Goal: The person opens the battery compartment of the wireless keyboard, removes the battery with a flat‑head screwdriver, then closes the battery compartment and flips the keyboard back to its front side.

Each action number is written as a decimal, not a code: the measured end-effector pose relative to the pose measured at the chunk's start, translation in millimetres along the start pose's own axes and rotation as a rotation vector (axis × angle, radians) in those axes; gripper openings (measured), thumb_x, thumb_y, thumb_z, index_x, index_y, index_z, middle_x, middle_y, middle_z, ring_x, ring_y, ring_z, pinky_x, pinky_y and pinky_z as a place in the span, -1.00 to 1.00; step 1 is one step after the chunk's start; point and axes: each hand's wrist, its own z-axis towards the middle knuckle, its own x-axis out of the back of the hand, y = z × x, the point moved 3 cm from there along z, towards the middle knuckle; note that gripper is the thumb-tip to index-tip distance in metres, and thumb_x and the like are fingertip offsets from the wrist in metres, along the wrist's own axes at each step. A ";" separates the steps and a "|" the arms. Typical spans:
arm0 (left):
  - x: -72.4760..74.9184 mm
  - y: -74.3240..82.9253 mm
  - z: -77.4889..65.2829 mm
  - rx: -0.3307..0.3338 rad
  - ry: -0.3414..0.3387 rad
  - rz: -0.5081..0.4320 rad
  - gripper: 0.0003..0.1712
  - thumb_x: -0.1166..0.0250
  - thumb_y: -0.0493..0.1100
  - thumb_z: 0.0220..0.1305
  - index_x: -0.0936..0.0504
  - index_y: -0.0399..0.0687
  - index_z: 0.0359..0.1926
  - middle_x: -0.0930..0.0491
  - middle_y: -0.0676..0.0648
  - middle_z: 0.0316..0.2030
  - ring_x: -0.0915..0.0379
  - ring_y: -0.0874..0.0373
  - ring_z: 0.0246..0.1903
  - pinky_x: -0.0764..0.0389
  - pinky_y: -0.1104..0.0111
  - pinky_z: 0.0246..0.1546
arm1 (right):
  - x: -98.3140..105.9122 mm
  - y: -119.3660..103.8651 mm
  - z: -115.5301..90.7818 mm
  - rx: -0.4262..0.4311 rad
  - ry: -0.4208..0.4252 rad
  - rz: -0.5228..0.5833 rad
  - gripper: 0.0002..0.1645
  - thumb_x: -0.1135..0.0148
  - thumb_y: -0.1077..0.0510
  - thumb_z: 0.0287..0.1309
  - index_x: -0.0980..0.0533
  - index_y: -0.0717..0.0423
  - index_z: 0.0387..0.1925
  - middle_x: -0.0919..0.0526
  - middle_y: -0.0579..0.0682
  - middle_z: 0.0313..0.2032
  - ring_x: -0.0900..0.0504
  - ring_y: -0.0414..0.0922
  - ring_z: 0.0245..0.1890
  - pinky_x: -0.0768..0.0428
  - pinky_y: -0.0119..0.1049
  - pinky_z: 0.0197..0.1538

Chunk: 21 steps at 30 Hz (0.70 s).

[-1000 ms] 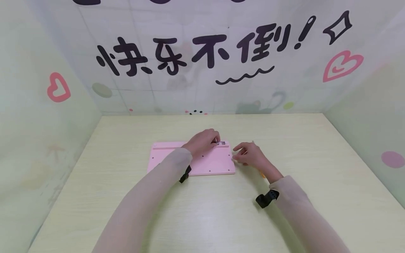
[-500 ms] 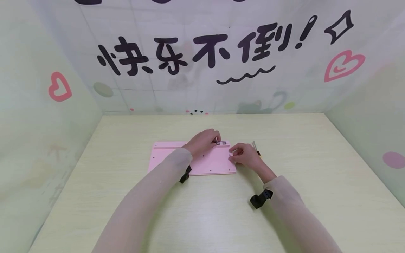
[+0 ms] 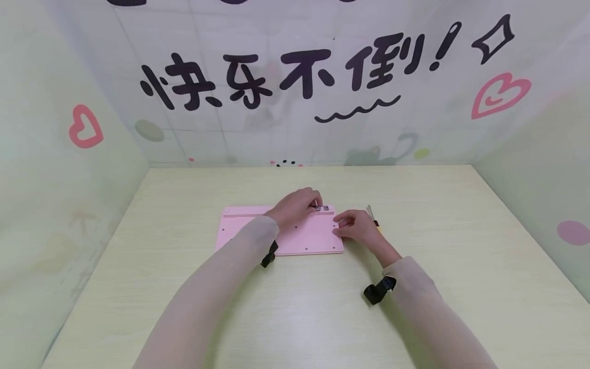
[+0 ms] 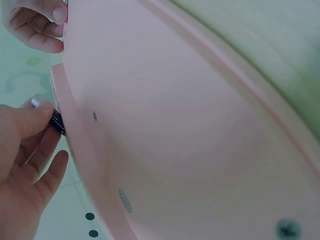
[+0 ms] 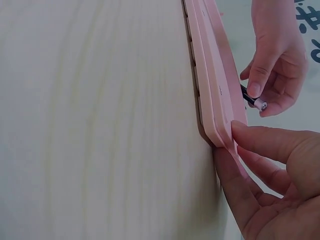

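A pink keyboard (image 3: 313, 239) lies underside up on the table, its row of keys showing beneath the near edge in the right wrist view. My left hand (image 3: 297, 205) reaches over it to the raised strip along its far edge. Between thumb and fingers it pinches a small black battery (image 4: 58, 121) with a silvery end, held at that edge. Part of the battery is hidden by the fingers. My right hand (image 3: 361, 228) grips the keyboard's right end, thumb (image 5: 255, 135) on the underside face and fingers below the rim.
A thin tool with a metal shaft (image 3: 370, 210) and a yellow part lies just beyond my right hand, partly hidden by it. A label (image 3: 325, 208) sits on the keyboard's strip. The pale wooden table (image 3: 295, 318) meets printed walls at the back and sides.
My right hand has moved left from beside the keyboard onto its right end and now grips it. The tool's shaft has come into view behind that hand. My left hand stays put.
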 end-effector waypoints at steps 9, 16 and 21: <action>10.7 5.0 -1.4 -0.004 -0.015 -0.030 -0.79 -0.14 -0.24 0.29 -0.52 -0.03 -0.06 -0.44 0.06 -0.23 -0.37 0.24 -0.22 -0.40 0.43 -0.12 | 0.3 -0.9 -1.7 -0.021 0.011 0.001 -0.65 -0.36 0.24 -0.02 -0.55 0.27 -0.15 -0.56 0.09 -0.36 -0.48 -0.10 -0.41 -0.52 -0.39 -0.38; 21.7 7.1 -9.1 0.022 -0.019 -0.016 -0.78 -0.14 -0.23 0.29 -0.51 -0.06 -0.05 -0.44 0.04 -0.21 -0.37 0.21 -0.21 -0.40 0.40 -0.11 | 0.4 -2.5 -3.6 -0.012 0.010 -0.001 -0.66 -0.35 0.25 -0.01 -0.55 0.28 -0.14 -0.55 0.09 -0.36 -0.47 -0.09 -0.40 -0.50 -0.39 -0.38; 25.1 3.0 -11.9 0.029 -0.030 0.015 -0.77 -0.13 -0.25 0.29 -0.52 -0.07 -0.03 -0.45 0.02 -0.18 -0.37 0.19 -0.18 -0.40 0.37 -0.08 | 0.4 -3.0 -4.5 -0.020 0.017 -0.003 -0.66 -0.34 0.25 -0.01 -0.55 0.27 -0.14 -0.55 0.08 -0.35 -0.47 -0.09 -0.40 -0.49 -0.39 -0.37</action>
